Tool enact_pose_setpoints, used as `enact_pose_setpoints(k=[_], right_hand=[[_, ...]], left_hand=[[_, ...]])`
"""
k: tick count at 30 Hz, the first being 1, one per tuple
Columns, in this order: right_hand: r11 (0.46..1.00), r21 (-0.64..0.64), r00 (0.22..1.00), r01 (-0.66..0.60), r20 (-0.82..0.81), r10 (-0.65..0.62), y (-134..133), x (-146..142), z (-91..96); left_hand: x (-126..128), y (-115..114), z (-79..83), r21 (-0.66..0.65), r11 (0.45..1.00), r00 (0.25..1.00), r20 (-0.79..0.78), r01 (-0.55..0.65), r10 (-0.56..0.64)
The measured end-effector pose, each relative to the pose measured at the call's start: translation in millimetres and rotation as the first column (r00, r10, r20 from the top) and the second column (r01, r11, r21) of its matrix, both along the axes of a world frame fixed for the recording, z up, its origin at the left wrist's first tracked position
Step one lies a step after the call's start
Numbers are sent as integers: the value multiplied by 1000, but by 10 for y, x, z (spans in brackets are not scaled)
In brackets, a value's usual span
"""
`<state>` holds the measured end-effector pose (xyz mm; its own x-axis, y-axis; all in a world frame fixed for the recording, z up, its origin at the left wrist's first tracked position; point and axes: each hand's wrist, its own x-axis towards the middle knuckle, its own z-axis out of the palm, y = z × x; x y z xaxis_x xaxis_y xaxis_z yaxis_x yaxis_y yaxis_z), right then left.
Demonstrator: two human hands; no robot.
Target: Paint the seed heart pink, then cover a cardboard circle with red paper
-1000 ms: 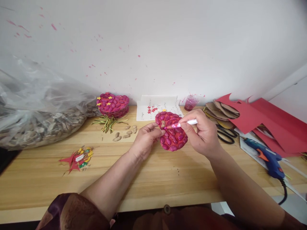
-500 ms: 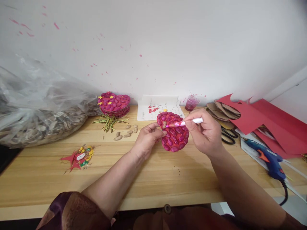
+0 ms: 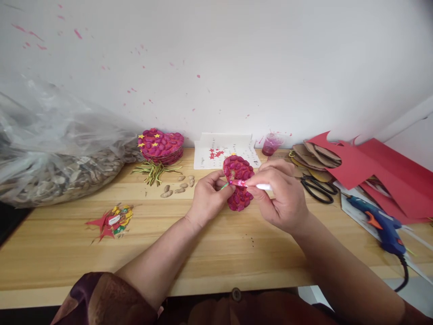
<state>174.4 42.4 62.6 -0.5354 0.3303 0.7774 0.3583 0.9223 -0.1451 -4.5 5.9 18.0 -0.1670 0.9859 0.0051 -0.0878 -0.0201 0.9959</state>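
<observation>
My left hand (image 3: 209, 195) pinches the left edge of a heart-shaped craft piece (image 3: 238, 181) covered in magenta-painted peanut shells, holding it tilted above the wooden table (image 3: 216, 243). My right hand (image 3: 280, 194) is closed around a white brush (image 3: 255, 185) with a pink-stained front end. The brush tip touches the piece near its left edge, close to my left thumb. My right fingers cover part of the piece's right side.
A stack of finished magenta hearts (image 3: 159, 145) with yellow stars sits at the back, green strips and loose peanuts (image 3: 177, 187) before it. A plastic bag of shells (image 3: 57, 153) fills the left. Paint cup (image 3: 271, 143), cardboard hearts, scissors (image 3: 318, 187), red paper and a blue glue gun (image 3: 380, 223) lie right.
The heart piece has turned more edge-on and looks narrower. My right hand has shifted left and lower, bringing the brush tip to the piece's left edge by my left thumb.
</observation>
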Motion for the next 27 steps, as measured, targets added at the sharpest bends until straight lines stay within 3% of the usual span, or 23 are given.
enact_pose_setpoints(k=[3, 8, 13, 16, 18, 21, 25, 27], right_hand=[[999, 28, 999, 21, -44, -20, -11, 2, -7], [1000, -28, 1000, 4, -24, -5, -7, -14, -6], [996, -28, 994, 84, -73, -86, 68, 60, 21], [974, -122, 952, 192, -217, -215, 223, 207, 67], [922, -199, 873, 332, -306, -380, 403, 334, 114], [837, -215, 799, 503, -255, -545, 783, 513, 199], [658, -275, 667, 701, -75, -741, 1310, 613, 306], [572, -316, 627, 757, 102, -773, 1496, 586, 335]], left_hand=[[1, -8, 17, -8, 1000, 1000, -22, -11, 10], [0, -13, 11, -11, 1000, 1000, -28, 5, -5], [-10, 19, -51, -41, 999, 999, 33, -18, 20], [-11, 40, -88, -57, 998, 998, 54, -18, 21], [-7, 45, -104, -66, 998, 998, 62, -13, 17], [-1, 44, -117, -71, 997, 998, 64, -5, 9], [0, 39, -117, -78, 997, 998, 58, -1, 5], [-6, 39, -114, -82, 997, 999, 48, 0, 4]])
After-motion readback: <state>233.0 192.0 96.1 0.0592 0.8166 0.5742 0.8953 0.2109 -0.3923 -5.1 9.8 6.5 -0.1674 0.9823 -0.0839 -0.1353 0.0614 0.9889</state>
